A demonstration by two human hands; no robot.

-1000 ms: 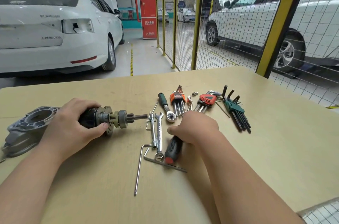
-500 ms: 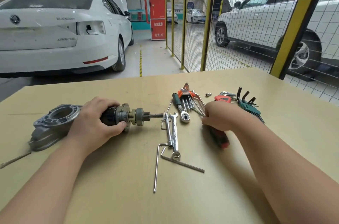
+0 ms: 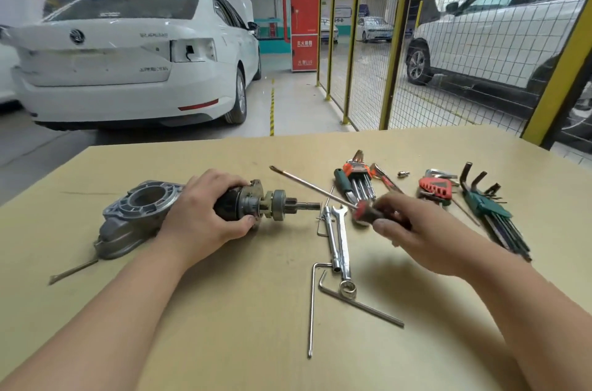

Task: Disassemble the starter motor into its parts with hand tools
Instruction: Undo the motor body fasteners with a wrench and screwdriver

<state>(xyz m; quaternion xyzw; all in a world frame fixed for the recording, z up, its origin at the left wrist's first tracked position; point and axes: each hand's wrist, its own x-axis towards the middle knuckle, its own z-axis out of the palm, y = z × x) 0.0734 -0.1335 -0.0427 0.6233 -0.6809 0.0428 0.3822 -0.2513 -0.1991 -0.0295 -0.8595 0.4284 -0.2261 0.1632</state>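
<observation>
The dark starter motor body lies on its side on the table, its gear and shaft pointing right. My left hand grips the motor body from above. To its left lies the grey aluminium housing, apart from the motor. My right hand holds a screwdriver by its red and black handle. The screwdriver's long shaft is raised off the table and points up and left, its tip above and behind the motor's shaft.
Between my hands lie a combination wrench, a socket wrench and two long hex keys. Further back are a ratchet, orange, red and green key sets. A thin rod lies at left.
My right hand has picked the screwdriver up off the table and turned its shaft toward the motor. My left hand has stayed on the motor body.
</observation>
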